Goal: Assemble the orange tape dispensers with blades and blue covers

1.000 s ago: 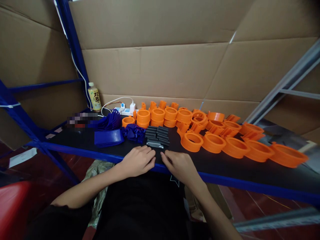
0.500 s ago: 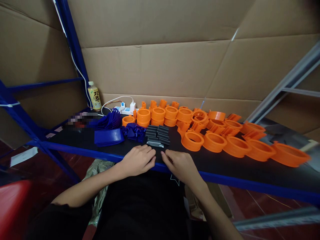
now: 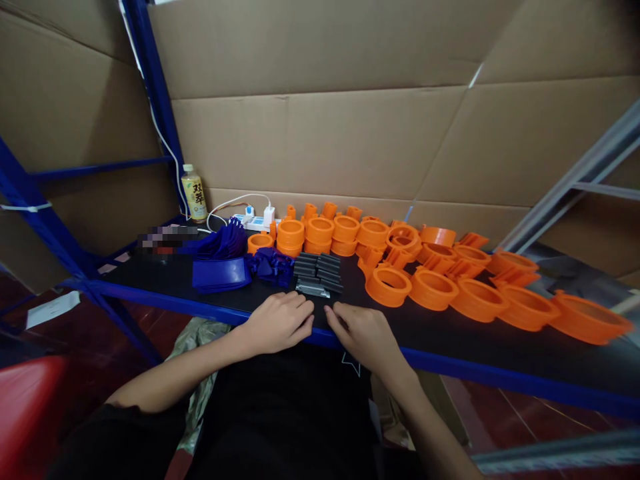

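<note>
My left hand [image 3: 281, 322] lies at the front edge of the black tabletop, fingers loosely bent and thumb apart, with nothing seen in it. Close beside it, my right hand [image 3: 363, 331] rests on the same edge, its thumb also held away from the bent fingers. Just beyond both hands are several dark grey ribbed pieces [image 3: 329, 271] in two stacks, apart from the fingers. A silvery strip [image 3: 313, 289] sits at the front of them. To their left are a heap of small blue plastic parts [image 3: 273, 265] and a stack of flat blue plates [image 3: 221, 274].
Orange ring-shaped parts [image 3: 389, 285] with clips fill the back and right of the table [image 3: 345, 317]. Bundled blue strips [image 3: 223, 240], a white power strip [image 3: 255, 222] and a yellow-labelled bottle [image 3: 194, 193] stand at the back left. Blue shelf posts [image 3: 160, 93] and cardboard walls [image 3: 320, 140] enclose it.
The view has shifted slightly, so the tabletop things appear a little further right. Both hands keep the same pose at the table edge.
</note>
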### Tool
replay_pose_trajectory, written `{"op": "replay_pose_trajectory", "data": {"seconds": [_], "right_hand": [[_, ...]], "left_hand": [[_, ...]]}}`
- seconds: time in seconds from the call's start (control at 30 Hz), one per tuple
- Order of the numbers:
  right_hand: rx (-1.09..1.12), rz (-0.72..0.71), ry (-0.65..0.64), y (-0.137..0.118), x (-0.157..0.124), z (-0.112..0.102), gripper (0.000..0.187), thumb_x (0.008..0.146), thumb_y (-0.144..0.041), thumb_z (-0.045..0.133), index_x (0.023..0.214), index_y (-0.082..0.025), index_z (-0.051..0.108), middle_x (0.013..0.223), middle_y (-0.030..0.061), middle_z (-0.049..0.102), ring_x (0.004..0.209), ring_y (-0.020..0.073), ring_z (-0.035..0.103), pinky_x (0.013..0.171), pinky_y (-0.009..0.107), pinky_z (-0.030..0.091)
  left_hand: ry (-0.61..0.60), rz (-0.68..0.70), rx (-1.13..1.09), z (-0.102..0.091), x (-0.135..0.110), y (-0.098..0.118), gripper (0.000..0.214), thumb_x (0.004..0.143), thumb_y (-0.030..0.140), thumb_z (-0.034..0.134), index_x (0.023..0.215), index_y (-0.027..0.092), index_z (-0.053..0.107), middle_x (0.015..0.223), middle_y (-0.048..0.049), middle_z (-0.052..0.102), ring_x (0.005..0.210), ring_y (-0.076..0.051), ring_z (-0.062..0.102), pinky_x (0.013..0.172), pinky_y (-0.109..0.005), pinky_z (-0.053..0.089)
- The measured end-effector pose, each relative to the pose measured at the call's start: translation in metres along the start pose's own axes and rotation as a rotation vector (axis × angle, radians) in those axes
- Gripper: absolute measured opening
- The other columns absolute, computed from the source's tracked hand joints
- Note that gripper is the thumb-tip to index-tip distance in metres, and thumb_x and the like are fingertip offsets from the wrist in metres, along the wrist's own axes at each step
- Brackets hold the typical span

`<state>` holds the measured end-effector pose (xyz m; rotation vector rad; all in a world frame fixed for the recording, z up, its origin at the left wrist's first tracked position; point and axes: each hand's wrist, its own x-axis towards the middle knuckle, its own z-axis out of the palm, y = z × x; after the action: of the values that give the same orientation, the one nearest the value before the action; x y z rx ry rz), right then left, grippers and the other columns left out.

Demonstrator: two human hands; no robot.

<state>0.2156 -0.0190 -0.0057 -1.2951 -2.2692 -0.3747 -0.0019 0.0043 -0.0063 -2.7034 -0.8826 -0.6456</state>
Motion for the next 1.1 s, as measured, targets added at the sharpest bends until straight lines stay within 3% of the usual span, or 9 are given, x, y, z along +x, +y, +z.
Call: {"op": "replay_pose_trajectory", "data": {"seconds": [1.1], "right_hand": [[-0.021, 0.001, -0.010, 0.0014, -0.0018, 0.0019, 0.043, 0.103, -0.037, 0.041, 0.067, -0.018, 0.055, 0.063, 0.0026, 0.062, 0.055, 0.0121, 0.054, 0.057, 0.028, 0.025]], "left_hand": [[-0.020, 0.008, 0.027, -0.0021, 0.0003, 0.0002, 0.017, 0.098, 0.029, 0.044, 0.085, 0.021, 0.051, 0.081, -0.0035, 0.061, 0.079, -0.021, 0.060, 0.070, -0.034, 0.043]]}}
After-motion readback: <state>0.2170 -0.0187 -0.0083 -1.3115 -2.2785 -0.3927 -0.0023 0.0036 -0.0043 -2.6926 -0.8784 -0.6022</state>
